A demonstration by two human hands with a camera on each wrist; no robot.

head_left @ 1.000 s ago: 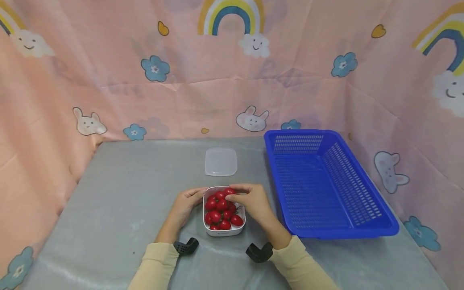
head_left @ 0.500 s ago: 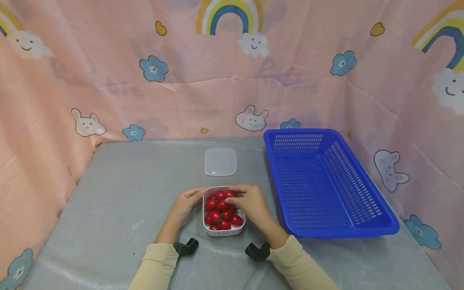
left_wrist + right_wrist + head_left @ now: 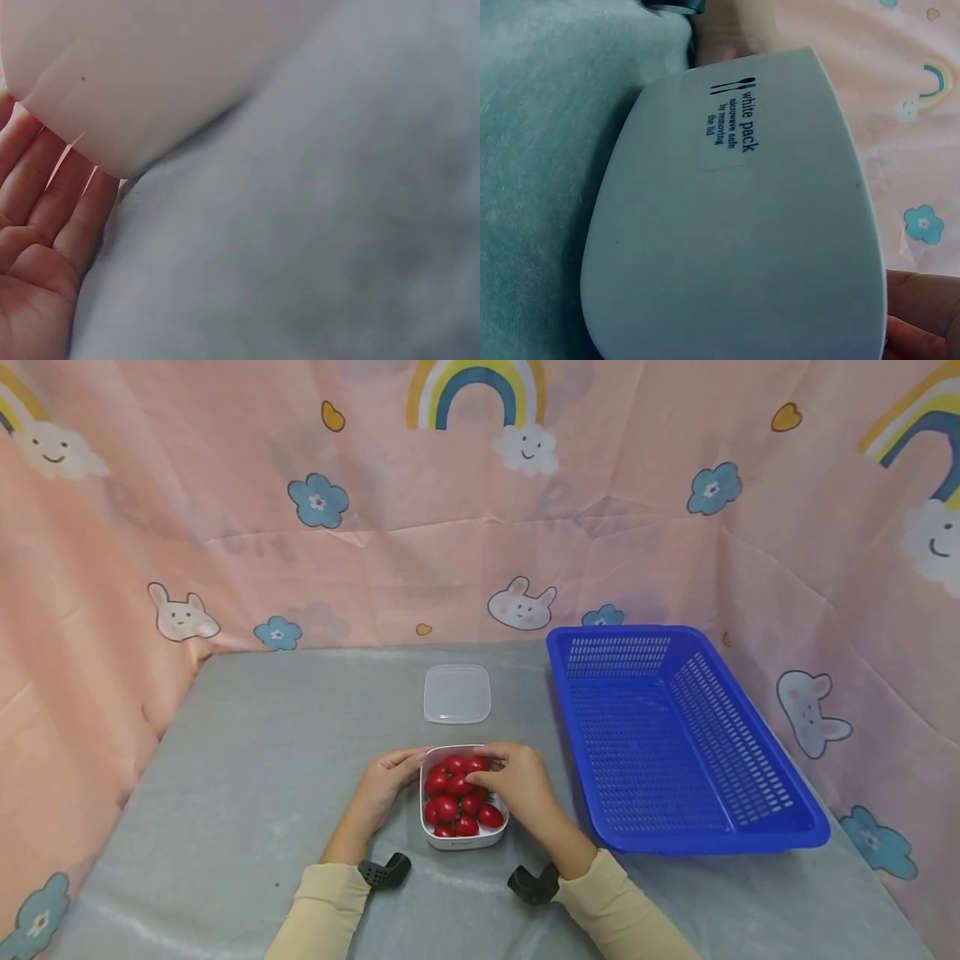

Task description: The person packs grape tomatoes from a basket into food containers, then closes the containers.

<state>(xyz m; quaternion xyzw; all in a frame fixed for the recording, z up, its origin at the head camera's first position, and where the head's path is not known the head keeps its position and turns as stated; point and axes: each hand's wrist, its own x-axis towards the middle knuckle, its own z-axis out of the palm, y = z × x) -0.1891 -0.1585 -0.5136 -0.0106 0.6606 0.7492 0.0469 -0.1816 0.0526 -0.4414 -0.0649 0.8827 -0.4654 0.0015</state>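
Observation:
A white plastic food container (image 3: 467, 841) filled with several red cherry tomatoes (image 3: 446, 808) stands on the table in front of me. My left hand (image 3: 381, 789) lies against its left side; in the left wrist view the fingers (image 3: 64, 187) are fairly straight along the wall. Over the container's far right corner, my right hand (image 3: 525, 781) reaches in and pinches a cherry tomato (image 3: 476, 764) between thumb and fingers. The right wrist view shows the container's printed wall (image 3: 727, 210), with part of the right hand (image 3: 922, 311) at the rim.
A translucent lid (image 3: 457, 694) lies flat behind the container. To the right stands a large blue plastic basket (image 3: 705, 842) with slotted walls. Grey cloth covers the table (image 3: 285, 760), and a pink patterned curtain (image 3: 420, 552) hangs around its back and sides.
My right thumb and wrist have shifted very slightly at the far right tomatoes. The left hand, container, lid and basket stay where they were.

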